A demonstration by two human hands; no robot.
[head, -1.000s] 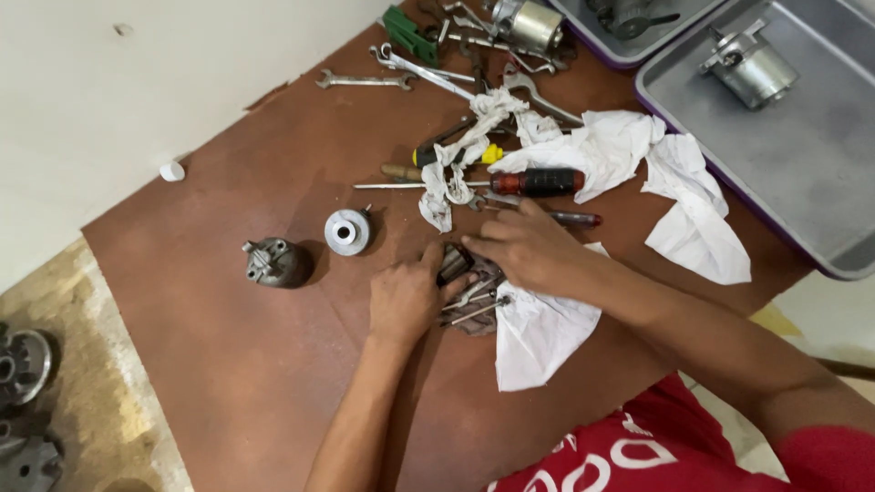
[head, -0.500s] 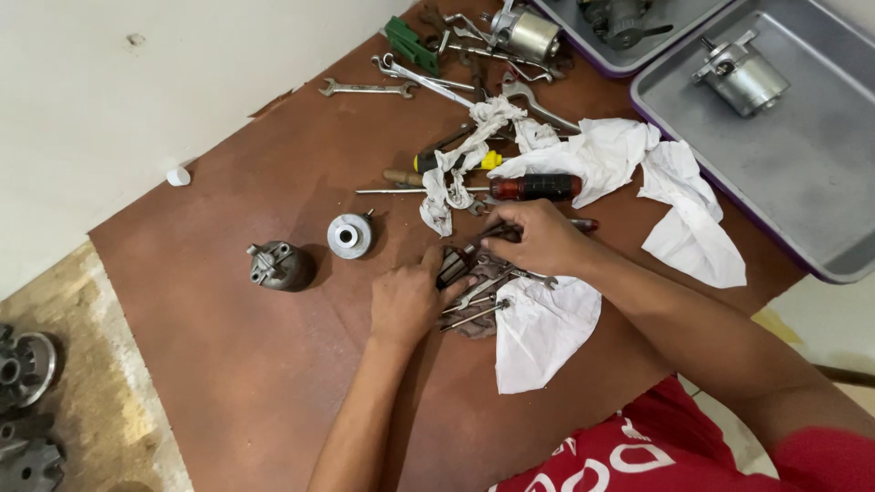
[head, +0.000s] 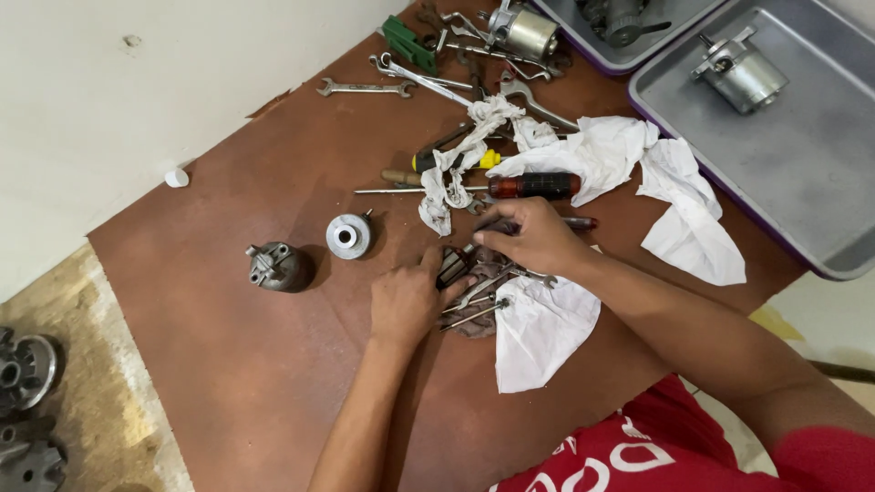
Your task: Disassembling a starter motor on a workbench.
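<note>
A small dark metal assembly (head: 467, 281) with thin rods sticking out lies on a brown board (head: 273, 383), partly on a white cloth (head: 540, 333). My left hand (head: 406, 299) grips its left side, thumb pressed on a dark block. My right hand (head: 536, 239) curls over its top edge, fingertips closed on it. The hands hide most of the assembly.
A silver disc (head: 348, 235) and a grey casting (head: 276, 266) sit to the left. Screwdrivers (head: 533, 185), wrenches (head: 363, 88), rags (head: 679, 205) and a cylindrical motor (head: 524, 32) crowd the far side. Grey trays (head: 802, 173) stand at the right, and engine parts (head: 25, 369) lie on the floor at the left.
Both hands stay on the assembly with only small finger movements. The view has shifted slightly.
</note>
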